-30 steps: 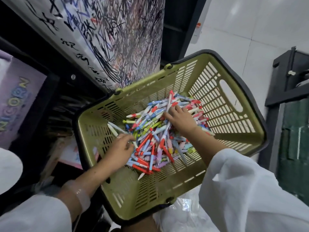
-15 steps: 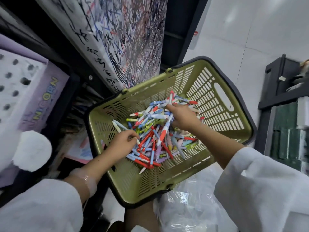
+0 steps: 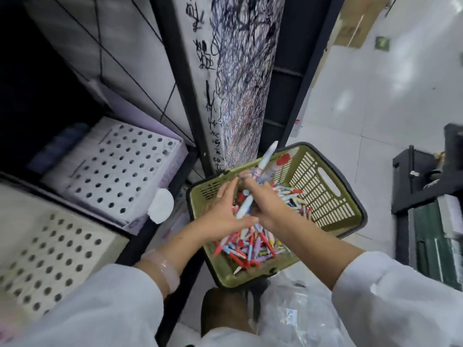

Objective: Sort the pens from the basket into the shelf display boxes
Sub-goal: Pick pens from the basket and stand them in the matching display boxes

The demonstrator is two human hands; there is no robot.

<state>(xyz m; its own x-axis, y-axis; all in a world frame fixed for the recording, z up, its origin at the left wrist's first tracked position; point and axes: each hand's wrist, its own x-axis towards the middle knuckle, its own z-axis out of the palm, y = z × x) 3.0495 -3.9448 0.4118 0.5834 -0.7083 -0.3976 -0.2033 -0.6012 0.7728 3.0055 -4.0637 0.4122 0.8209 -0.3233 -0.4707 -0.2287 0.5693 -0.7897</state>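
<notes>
Sitting at the shelf's [image 3: 175, 186] right edge, the olive basket [image 3: 333, 196] holds the pile of pens [image 3: 253, 244]. Perforated display boxes [image 3: 117, 176] sit on the shelf. Above the pile, the right hand [image 3: 265, 201] grips a pen bunch [image 3: 258, 176]; the left hand [image 3: 223, 211] is spread flat beside it.

A stationery shop aisle.
We see a scribble-covered pen-testing sheet [image 3: 235, 78] on black shelving [image 3: 298, 78], perforated display boxes [image 3: 117, 171] left, a shopping basket [image 3: 333, 194] of pens [image 3: 250, 244].
</notes>
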